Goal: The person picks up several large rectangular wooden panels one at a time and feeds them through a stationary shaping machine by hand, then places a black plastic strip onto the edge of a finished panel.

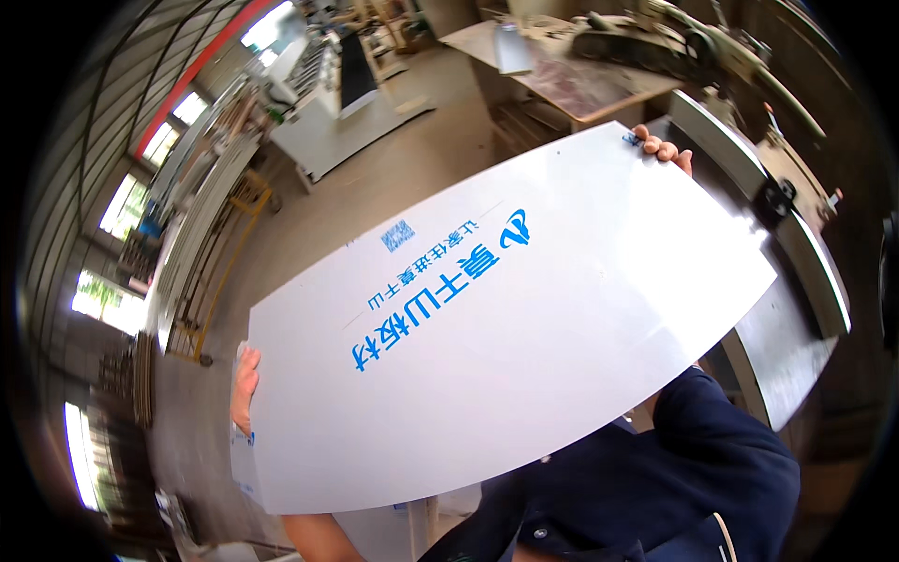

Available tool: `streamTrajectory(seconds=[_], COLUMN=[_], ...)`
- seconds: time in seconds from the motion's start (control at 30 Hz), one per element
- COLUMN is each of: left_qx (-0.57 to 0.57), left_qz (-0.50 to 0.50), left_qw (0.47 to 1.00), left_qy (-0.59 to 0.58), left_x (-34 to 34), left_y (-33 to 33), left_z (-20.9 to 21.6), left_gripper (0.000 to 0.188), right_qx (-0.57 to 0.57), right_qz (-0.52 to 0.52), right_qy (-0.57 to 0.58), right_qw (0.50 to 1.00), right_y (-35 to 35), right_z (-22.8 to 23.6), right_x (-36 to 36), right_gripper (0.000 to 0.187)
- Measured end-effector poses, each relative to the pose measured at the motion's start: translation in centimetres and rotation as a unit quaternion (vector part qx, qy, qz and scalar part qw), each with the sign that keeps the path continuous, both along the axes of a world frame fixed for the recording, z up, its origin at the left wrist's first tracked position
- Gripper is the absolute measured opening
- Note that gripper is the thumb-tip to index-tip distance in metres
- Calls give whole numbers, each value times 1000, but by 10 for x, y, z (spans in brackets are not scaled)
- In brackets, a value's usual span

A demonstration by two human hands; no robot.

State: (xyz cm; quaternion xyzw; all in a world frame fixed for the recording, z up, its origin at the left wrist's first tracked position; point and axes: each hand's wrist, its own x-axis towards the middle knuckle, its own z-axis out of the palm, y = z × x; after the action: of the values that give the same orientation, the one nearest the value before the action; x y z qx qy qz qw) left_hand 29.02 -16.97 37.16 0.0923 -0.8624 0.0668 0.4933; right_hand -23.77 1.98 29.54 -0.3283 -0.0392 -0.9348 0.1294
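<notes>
A large white panel (524,328) with blue printing on its film fills the middle of the view, held tilted in the air. My left hand (245,386) grips its near left edge, with only the fingers and back of the hand showing. My right hand (663,150) grips the far right corner, fingertips curling over the edge. Most of both hands and my right forearm are hidden behind the panel. My dark blue sleeve (712,450) shows below the panel.
A metal machine table (796,253) with a shiny rail stands to the right under the panel. A dusty workbench (571,75) with a machine sits at the back. A white cabinet (346,122) and racks of stock line the left. Concrete floor (318,225) lies between.
</notes>
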Motion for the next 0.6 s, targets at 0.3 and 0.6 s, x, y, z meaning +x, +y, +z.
streamTrajectory(seconds=[0.3, 0.6], left_qx=[-181, 130], left_qz=[-29, -180], left_qw=[980, 975], left_qy=[-78, -11], left_x=[-101, -50], left_y=[39, -49], left_z=[-20, -73], left_gripper=[64, 64], right_qx=[-58, 191], right_qz=[-82, -10], right_qy=[75, 190], right_qw=[992, 963], right_y=[151, 200], right_z=[-19, -7], right_x=[-63, -76], right_gripper=[56, 54])
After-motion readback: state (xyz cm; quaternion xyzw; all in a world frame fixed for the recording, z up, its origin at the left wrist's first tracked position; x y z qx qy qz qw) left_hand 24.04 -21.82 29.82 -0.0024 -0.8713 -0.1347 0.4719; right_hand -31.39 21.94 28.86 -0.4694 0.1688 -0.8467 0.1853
